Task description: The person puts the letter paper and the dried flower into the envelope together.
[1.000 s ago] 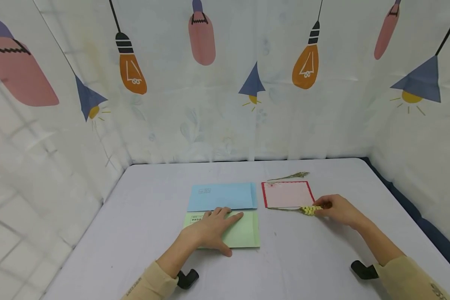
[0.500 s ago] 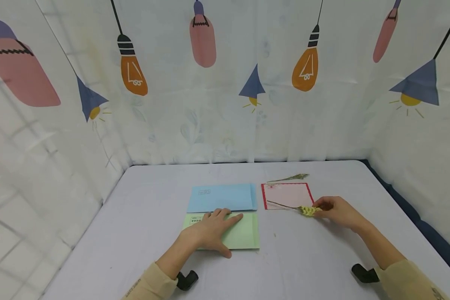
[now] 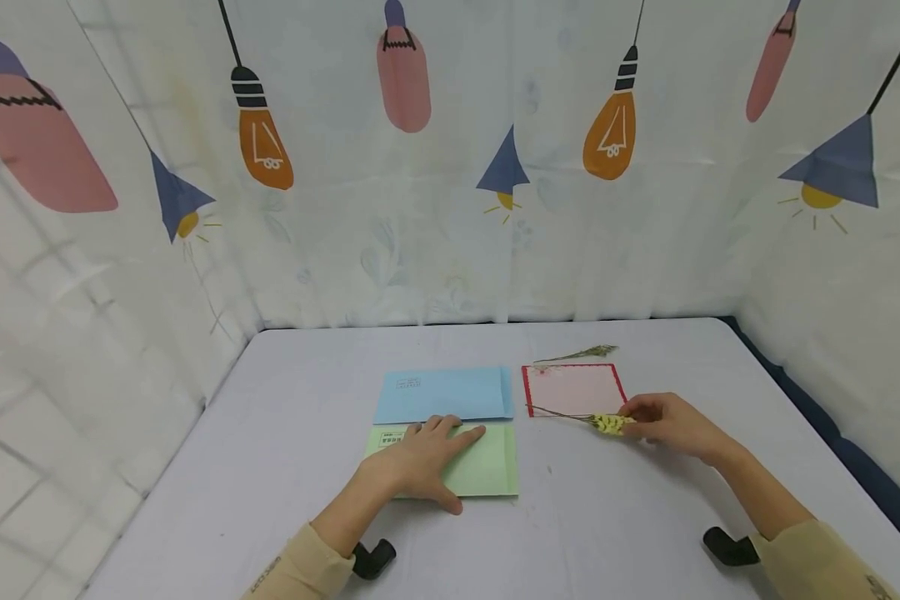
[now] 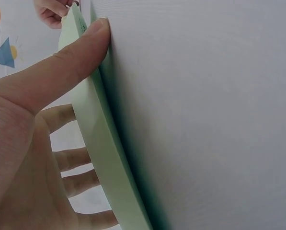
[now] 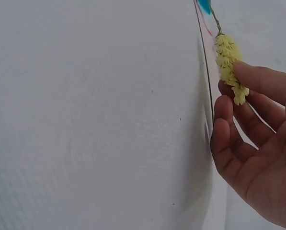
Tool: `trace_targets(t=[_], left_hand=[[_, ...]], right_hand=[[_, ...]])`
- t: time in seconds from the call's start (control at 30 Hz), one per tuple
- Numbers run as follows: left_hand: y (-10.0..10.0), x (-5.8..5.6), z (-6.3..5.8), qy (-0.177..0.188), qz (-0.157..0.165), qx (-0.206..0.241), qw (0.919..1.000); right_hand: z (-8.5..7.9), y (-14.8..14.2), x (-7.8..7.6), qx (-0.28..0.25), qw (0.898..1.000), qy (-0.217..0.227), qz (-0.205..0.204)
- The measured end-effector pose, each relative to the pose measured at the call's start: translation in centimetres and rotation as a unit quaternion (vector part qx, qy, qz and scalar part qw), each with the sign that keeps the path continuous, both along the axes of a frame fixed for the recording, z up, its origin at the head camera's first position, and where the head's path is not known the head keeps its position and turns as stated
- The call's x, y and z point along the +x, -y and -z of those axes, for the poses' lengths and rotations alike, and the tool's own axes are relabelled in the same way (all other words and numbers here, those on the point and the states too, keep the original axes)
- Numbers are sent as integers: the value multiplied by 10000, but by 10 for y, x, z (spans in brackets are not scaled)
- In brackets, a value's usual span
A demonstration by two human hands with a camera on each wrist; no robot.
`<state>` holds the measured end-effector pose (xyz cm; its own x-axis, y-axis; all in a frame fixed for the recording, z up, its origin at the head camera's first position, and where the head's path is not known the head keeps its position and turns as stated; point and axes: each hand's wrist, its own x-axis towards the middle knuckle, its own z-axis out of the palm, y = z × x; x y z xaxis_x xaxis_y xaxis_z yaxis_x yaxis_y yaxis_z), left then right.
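My left hand (image 3: 420,467) lies spread over a green envelope (image 3: 487,471), fingers on its face and thumb reaching past its near edge. In the left wrist view the thumb (image 4: 61,67) crosses the edge of the green envelope (image 4: 104,139). My right hand (image 3: 663,423) pinches a yellow dried flower sprig (image 3: 609,424) by its blossom end. Its thin stem points left, overlapping the lower part of a pink card with a red border (image 3: 576,388). In the right wrist view, thumb and fingers hold the yellow blossoms (image 5: 227,60).
A blue envelope (image 3: 442,396) lies just beyond the green one. Behind the card rests another dried sprig (image 3: 588,352), greenish. All lie on a white-covered table (image 3: 307,392) with a patterned white curtain (image 3: 435,242) behind it. Dark fabric (image 3: 817,408) shows along the right edge.
The sprig's stem has swung up from along the card's near edge to over the card. My right hand has shifted slightly left with the sprig. The left hand has stayed put.
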<state>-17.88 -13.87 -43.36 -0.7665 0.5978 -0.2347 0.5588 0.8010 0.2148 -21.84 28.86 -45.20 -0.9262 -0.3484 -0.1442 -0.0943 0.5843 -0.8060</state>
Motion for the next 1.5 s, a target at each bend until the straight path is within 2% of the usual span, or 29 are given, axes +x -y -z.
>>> trace_targets(t=[0.6,0.9,1.5], left_hand=[[0,1,0,8,-14,42,10000],[-1,0,0,8,-2,-5,10000],[-2,1,-2,68,-23,16,10000]], right_hand=[[-4,5,-2,-438,9942,256,-946],[-4,11,0,-628,9911,309,-1128],[-4,33,-3,-380,9899,188,-1351]])
